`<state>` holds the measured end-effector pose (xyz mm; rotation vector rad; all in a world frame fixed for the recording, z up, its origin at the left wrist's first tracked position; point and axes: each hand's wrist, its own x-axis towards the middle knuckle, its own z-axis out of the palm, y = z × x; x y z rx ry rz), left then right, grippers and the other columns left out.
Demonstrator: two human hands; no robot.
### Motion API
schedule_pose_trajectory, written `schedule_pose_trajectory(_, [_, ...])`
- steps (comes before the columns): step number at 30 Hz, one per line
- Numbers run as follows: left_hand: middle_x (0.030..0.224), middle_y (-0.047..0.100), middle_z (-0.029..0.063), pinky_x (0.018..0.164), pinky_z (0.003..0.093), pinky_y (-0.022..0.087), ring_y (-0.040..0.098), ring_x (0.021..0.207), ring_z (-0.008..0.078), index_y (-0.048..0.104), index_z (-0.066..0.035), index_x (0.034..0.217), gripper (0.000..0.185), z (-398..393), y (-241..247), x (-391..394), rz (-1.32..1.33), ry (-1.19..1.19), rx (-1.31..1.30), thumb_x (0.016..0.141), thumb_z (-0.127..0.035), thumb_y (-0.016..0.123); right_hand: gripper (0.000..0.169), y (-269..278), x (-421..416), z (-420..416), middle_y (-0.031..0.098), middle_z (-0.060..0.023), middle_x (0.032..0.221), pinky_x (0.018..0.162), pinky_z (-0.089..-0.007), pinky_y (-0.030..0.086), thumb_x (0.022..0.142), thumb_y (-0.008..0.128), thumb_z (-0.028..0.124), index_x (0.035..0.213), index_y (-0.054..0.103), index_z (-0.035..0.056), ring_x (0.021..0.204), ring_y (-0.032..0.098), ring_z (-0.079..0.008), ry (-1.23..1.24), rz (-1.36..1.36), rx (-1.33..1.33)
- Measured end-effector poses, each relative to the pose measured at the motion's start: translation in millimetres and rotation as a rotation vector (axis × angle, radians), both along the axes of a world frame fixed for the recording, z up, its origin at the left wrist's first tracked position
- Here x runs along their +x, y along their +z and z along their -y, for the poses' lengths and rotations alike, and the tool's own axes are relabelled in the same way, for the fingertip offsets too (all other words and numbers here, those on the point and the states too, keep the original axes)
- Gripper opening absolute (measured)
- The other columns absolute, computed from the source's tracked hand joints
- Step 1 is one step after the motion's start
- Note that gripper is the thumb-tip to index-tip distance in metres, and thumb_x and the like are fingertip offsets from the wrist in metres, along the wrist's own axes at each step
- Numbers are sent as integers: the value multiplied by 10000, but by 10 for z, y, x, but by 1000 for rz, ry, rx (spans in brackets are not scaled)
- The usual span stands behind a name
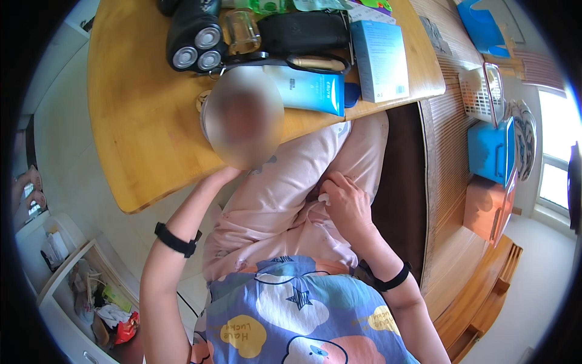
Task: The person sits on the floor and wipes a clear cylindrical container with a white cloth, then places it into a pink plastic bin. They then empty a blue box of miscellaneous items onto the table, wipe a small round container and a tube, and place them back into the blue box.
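My left hand (233, 174) reaches up to the lower edge of a round mirror (243, 118) whose face is blurred; its fingers are hidden behind it. The mirror overlaps the front edge of the wooden table (145, 136). My right hand (346, 200) is low over my lap, fingers curled around a small white piece (324, 198), perhaps tissue. Past the mirror lie a blue and white squeeze tube (313, 88) with a dark blue cap and an upright or lying light blue box (381, 61); which, I cannot tell.
Farther back on the table are a black rotary shaver (195, 41), a glass bottle (242, 32), a black case (303, 31) and a black loop (318, 63). At right, a basket (477, 91) and blue (489, 152) and orange bins (486, 209) line the wooden surface. An open drawer (68, 273) is lower left.
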<state>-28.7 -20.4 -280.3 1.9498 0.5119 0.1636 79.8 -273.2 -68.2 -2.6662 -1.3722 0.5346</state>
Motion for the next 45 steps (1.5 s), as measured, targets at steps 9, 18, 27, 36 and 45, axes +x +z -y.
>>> schedule_pose_trajectory(9, [1123,672,103,973,399,504,633,1088,266,703,-35,1022,177,788,1806,22,575,-448,570,898,-80,584,142,-11,-103,55,623,-59,912,726,-439,545,753,660,41,886,617,66,935,634,-288,-28,27,119])
schedule_pose_trajectory(18, [1114,716,128,1194,397,261,584,1239,275,777,-83,963,276,1344,1828,614,-86,-1110,1505,882,-227,555,299,21,-206,402,560,-57,1091,741,-387,547,750,666,44,1039,593,66,967,619,-263,-115,82,165])
schedule_pose_trajectory(27, [763,711,186,689,464,557,724,766,350,691,-1,800,112,1335,1575,626,-129,-826,518,821,-84,620,342,115,-237,827,665,-32,955,729,-366,566,706,813,59,1024,707,127,875,684,-260,-339,-38,283])
schedule_pose_trajectory(36, [923,751,161,752,372,571,745,840,276,670,4,1057,178,1058,1994,399,-236,-610,-284,963,-125,592,198,355,-46,955,730,-100,874,756,-282,538,762,758,-25,957,750,5,827,707,-182,-603,-506,350])
schedule_pose_trajectory(45, [981,760,120,773,327,584,748,909,206,666,-2,1146,191,949,2335,209,-23,-475,-347,968,-55,622,133,763,382,742,691,11,890,770,-221,494,831,772,50,947,714,17,854,616,-48,-697,-862,618])
